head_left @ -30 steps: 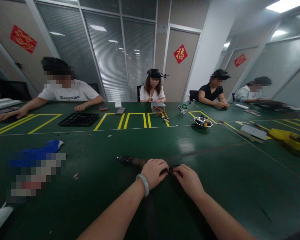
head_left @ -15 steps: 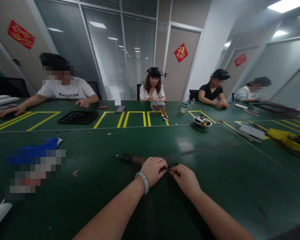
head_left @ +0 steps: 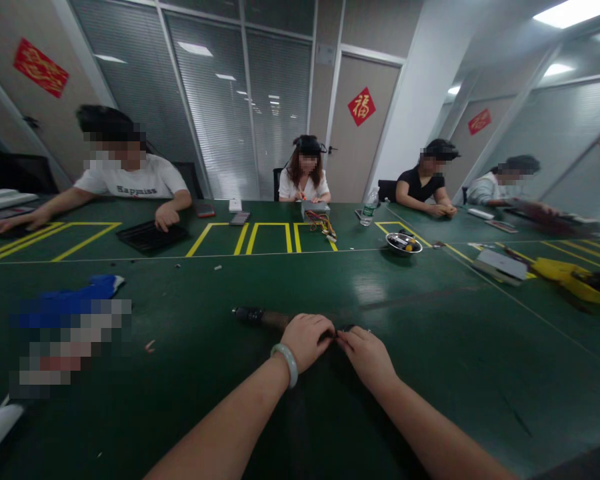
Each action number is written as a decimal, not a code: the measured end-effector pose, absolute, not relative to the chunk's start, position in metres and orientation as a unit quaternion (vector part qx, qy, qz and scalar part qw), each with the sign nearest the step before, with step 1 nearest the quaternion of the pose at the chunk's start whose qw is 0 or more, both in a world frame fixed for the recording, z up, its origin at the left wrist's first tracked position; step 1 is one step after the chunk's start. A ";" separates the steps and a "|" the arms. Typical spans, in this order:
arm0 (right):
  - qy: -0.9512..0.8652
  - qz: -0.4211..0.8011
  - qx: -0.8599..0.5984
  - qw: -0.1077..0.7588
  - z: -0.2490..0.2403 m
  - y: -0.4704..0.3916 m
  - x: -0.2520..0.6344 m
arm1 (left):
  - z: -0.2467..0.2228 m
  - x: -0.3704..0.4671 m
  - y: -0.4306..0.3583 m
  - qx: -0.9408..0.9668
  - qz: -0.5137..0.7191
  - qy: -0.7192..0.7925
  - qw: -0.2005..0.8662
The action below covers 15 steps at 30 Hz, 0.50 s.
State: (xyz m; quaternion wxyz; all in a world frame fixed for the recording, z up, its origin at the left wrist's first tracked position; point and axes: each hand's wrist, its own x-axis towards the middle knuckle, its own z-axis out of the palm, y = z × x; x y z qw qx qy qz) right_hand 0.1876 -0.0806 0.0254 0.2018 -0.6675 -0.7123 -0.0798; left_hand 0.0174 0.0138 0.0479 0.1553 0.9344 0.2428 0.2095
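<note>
Green table before glazed partitions, two bare hands close together over a dark tool

Taking the two hands as the centre of the dial, the green table (head_left: 430,333) spreads out on every side. The left hand (head_left: 307,341) is curled over one end of the dark cylindrical tool (head_left: 250,315), gripping it; the other end points out towards ten o'clock. The tool looks laid low along the tabletop, probably so that the surface carries its weight while the palm steadies it. The right hand (head_left: 365,357) comes in from four o'clock, its fingertips bent inwards against those of the left, perhaps to allow fine control of something small. A black piece (head_left: 347,328) shows just behind them, but the fingers hide the contact, so I cannot tell whether they grip it.

Out at one o'clock, a metal bowl (head_left: 404,244) holds small dark and yellow items, its rim likely keeping them from scattering. At twelve, across the table, a person in white (head_left: 305,183) works at a grey box (head_left: 316,212) with coloured wires (head_left: 325,230) trailing from it. Towards eleven, a co-worker's hand (head_left: 167,217) rests on a black tray (head_left: 150,237), maybe to hold or shift it
</note>
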 end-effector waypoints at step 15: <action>-0.783 -0.188 -0.586 0.089 0.028 -0.068 0.194 | 0.045 0.015 0.014 0.940 0.214 0.226 0.142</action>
